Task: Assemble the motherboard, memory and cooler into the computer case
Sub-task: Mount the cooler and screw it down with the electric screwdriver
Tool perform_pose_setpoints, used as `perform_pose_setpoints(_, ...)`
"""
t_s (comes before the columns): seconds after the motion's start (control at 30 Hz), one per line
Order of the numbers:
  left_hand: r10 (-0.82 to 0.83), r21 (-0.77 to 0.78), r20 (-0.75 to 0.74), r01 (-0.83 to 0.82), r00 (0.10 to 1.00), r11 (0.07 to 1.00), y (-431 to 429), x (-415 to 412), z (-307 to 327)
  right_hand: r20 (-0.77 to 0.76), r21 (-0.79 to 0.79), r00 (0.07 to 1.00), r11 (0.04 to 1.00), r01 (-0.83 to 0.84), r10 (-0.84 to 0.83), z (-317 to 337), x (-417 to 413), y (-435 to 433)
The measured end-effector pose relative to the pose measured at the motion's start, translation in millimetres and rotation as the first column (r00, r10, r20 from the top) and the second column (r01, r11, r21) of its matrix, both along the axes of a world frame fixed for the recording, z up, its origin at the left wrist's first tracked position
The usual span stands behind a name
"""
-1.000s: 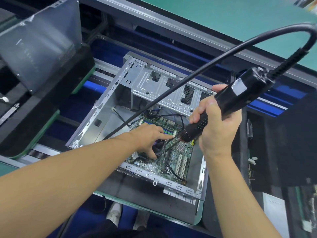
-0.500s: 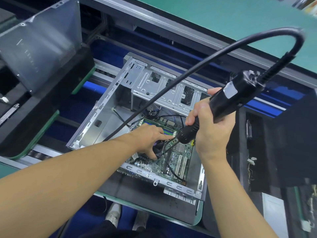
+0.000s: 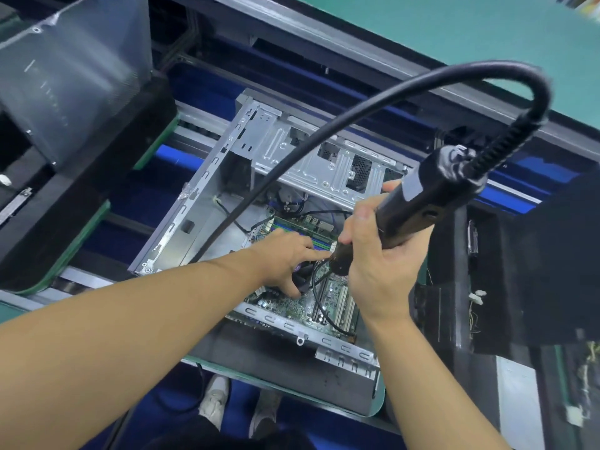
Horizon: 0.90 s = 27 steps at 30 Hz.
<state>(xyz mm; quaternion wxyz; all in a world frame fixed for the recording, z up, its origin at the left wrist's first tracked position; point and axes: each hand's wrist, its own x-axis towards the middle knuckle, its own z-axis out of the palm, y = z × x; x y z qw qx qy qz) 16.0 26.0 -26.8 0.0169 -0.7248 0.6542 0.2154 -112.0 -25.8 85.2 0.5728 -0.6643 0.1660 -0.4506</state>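
An open silver computer case (image 3: 207,190) lies on its side on a black pallet. A green motherboard (image 3: 285,306) sits inside it, with memory sticks (image 3: 292,228) along its far edge. My left hand (image 3: 285,258) rests on the black cooler (image 3: 302,277), which it mostly hides; its fingers are spread and its thumb is curled at the cooler's side. My right hand (image 3: 380,264) grips a black electric screwdriver (image 3: 418,203), with the tip pointing down at the board beside the cooler. The screwdriver's thick cable (image 3: 324,131) arcs over the case.
A second grey case panel (image 3: 71,76) stands on a black pallet at the upper left. A green bench top (image 3: 454,37) runs across the back. Black fixtures with loose wires (image 3: 474,306) stand at the right. The blue conveyor bed (image 3: 136,196) runs under the pallets.
My right hand and the screwdriver have shifted left and lower toward the cooler. The cable loop has swung left with them. My left hand has stayed on the cooler.
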Motion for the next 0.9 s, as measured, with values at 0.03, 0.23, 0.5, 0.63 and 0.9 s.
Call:
perform_pose_setpoints(0.03,0.002,-0.005,0.001,-0.002,1.000,1.000,0.6,-0.7,-0.7,0.002,-0.003,1.000,1.000,-0.006,0.006,-0.5,-0.3,1.3)
perform_pose_setpoints(0.23,0.008,-0.001,-0.006,-0.008,1.000,1.000,0.7,-2.4,-0.8,0.025,0.038,1.000,0.999,0.006,-0.007,1.5,1.7,-2.9)
perform_pose_setpoints(0.5,0.009,-0.023,0.008,-0.008,1.000,1.000,0.5,-3.0,-2.7,-0.020,0.077,1.000,0.997,0.001,0.000,-5.5,1.2,-4.8)
perform_pose_setpoints(0.63,0.000,-0.031,0.015,0.001,1.000,1.000,-0.7,-2.7,-5.2,-0.001,0.077,1.000,0.997,-0.017,0.017,-1.8,0.4,-5.3)
perform_pose_setpoints(0.9,-0.020,-0.022,-0.004,0.020,1.000,1.000,0.1,2.5,-2.1,-0.087,0.011,0.996,1.000,-0.027,0.028,17.7,6.0,-2.3)
